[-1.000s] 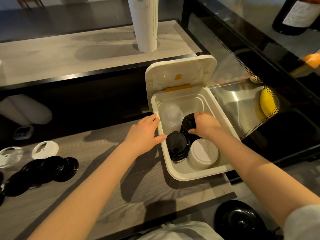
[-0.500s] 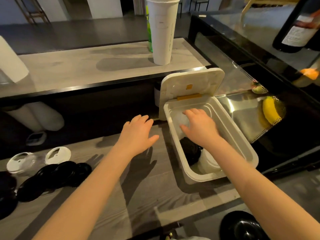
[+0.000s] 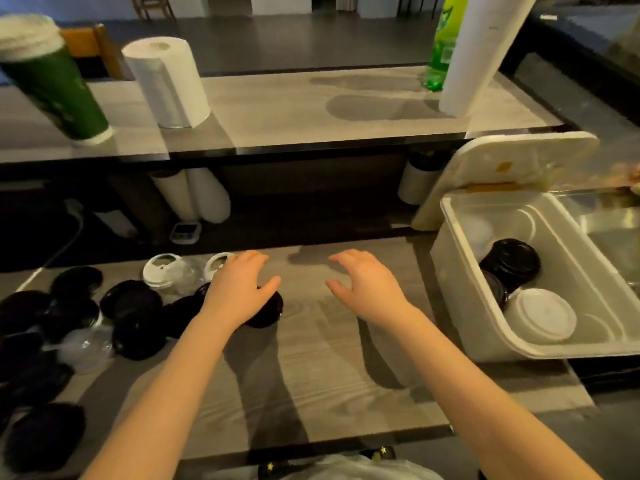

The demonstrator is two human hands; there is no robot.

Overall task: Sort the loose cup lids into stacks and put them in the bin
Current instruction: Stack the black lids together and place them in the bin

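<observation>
Several loose black lids (image 3: 131,301) lie on the left of the wooden counter, with two white lids (image 3: 162,271) and clear lids (image 3: 86,345) among them. My left hand (image 3: 239,289) lies over the rightmost black lid (image 3: 268,308) with fingers loosely bent. My right hand (image 3: 363,285) hovers over bare counter beside it, holding nothing, fingers relaxed. At the right, the white bin (image 3: 460,289) stands with its flap (image 3: 502,171) up. Inside are a black lid stack (image 3: 512,261), a white lid stack (image 3: 543,317) and faint clear lids (image 3: 481,233).
The raised shelf behind carries a green cup (image 3: 52,81), a paper towel roll (image 3: 169,81), a green bottle (image 3: 443,39) and a tall white cup stack (image 3: 481,53). A small timer (image 3: 185,232) sits under the shelf. A metal sink (image 3: 609,230) lies right of the bin.
My right hand has come out of the bin and moved left over the counter. My left hand has moved left onto a black lid. The view has swung left.
</observation>
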